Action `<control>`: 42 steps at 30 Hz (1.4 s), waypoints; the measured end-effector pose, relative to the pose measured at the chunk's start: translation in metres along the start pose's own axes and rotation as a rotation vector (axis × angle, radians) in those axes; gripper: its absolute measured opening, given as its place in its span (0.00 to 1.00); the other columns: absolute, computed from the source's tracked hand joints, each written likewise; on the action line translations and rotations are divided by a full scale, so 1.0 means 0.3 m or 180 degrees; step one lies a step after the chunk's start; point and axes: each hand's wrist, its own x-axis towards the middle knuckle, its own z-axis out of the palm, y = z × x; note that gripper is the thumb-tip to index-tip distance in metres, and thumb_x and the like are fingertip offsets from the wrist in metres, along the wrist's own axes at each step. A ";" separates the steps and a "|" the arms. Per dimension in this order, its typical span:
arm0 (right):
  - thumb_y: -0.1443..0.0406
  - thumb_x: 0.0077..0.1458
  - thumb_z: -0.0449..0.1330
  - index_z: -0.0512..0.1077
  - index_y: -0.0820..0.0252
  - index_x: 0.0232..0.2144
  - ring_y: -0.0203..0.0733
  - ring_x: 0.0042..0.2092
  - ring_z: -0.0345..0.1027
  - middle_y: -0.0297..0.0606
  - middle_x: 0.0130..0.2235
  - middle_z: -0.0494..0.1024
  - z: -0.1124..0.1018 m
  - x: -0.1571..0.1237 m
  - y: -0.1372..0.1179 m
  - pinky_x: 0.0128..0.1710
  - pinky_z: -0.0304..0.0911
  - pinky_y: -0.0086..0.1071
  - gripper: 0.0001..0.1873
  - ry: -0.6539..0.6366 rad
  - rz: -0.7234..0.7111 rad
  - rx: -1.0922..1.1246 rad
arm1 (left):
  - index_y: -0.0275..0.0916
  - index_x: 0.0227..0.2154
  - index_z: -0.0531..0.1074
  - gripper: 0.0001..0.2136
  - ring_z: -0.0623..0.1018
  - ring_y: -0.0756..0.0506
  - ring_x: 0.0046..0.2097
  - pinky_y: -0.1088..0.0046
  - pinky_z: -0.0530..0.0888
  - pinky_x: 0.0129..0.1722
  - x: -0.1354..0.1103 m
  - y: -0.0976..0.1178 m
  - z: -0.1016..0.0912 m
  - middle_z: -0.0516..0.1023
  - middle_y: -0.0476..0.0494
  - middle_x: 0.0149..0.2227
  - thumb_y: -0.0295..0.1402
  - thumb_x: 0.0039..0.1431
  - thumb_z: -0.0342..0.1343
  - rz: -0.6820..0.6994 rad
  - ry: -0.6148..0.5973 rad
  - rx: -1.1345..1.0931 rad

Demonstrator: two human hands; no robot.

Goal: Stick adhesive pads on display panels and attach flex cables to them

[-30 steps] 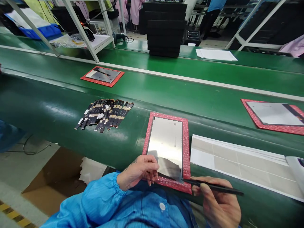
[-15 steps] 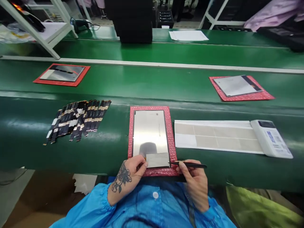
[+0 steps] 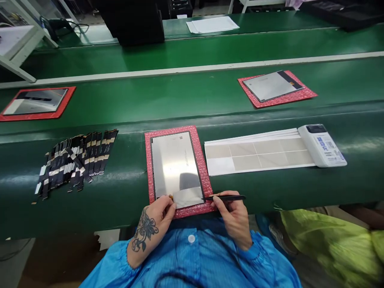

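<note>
An LCD panel (image 3: 171, 160) with a shiny silver back lies on pink bubble wrap (image 3: 198, 152) in front of me. Across its near end is a grey rectangular sticker (image 3: 188, 197), like those on the white sheet to the right. My left hand (image 3: 159, 214) pinches the sticker's left end, thumb and forefinger together at the panel's near left corner. Black tweezers (image 3: 229, 197) are in my right hand (image 3: 232, 218), their tips at the sticker's right end. Whether the sticker lies fully flat on the panel I cannot tell.
Left of the panel lies a pile of black flex cables (image 3: 75, 162). A white sticker sheet (image 3: 246, 165) sits to the right under a white box-shaped device (image 3: 323, 146). Two more panels on wrap, left (image 3: 37, 102) and right (image 3: 271, 86), rest farther back on the green belt (image 3: 144, 100).
My view has turned and shifted, so the bench things appear lower or farther left. Both hands keep their places at the sticker's two ends, and the tweezers stay at its right end.
</note>
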 end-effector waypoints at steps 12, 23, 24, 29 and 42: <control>0.56 0.52 0.64 0.72 0.59 0.34 0.40 0.31 0.74 0.35 0.31 0.80 -0.002 -0.004 0.013 0.33 0.70 0.33 0.12 -0.0038 -0.0043 -0.0033 | 0.40 0.23 0.68 0.13 0.67 0.52 0.21 0.77 0.62 0.23 0.000 -0.002 0.004 0.69 0.53 0.20 0.37 0.62 0.47 0.0175 0.0124 0.0107; 0.55 0.50 0.65 0.71 0.56 0.32 0.40 0.28 0.74 0.33 0.27 0.79 0.006 0.004 0.029 0.30 0.72 0.32 0.13 0.0051 -0.0140 -0.0067 | 0.40 0.23 0.68 0.14 0.68 0.52 0.20 0.78 0.63 0.21 0.005 -0.005 0.002 0.69 0.53 0.20 0.37 0.62 0.46 0.0331 0.0242 0.0062; 0.55 0.50 0.65 0.71 0.56 0.32 0.40 0.28 0.74 0.33 0.27 0.79 0.006 0.004 0.029 0.30 0.72 0.32 0.13 0.0051 -0.0142 -0.0068 | 0.40 0.23 0.68 0.14 0.68 0.52 0.20 0.79 0.63 0.21 0.005 -0.005 0.001 0.70 0.53 0.20 0.36 0.62 0.46 0.0348 0.0246 0.0062; 0.54 0.50 0.65 0.70 0.56 0.32 0.40 0.28 0.74 0.33 0.27 0.79 0.004 0.004 0.029 0.31 0.73 0.32 0.13 0.0030 -0.0150 -0.0080 | 0.40 0.22 0.67 0.14 0.69 0.52 0.21 0.79 0.64 0.22 0.004 -0.001 0.000 0.70 0.53 0.20 0.36 0.62 0.46 0.0379 0.0226 0.0097; 0.55 0.51 0.64 0.70 0.57 0.32 0.40 0.28 0.74 0.33 0.27 0.79 0.001 0.007 0.031 0.30 0.72 0.32 0.13 -0.0019 -0.0152 -0.0134 | 0.40 0.22 0.66 0.13 0.70 0.53 0.22 0.79 0.64 0.22 0.006 -0.003 0.004 0.71 0.53 0.21 0.34 0.62 0.47 0.0406 0.0221 0.0160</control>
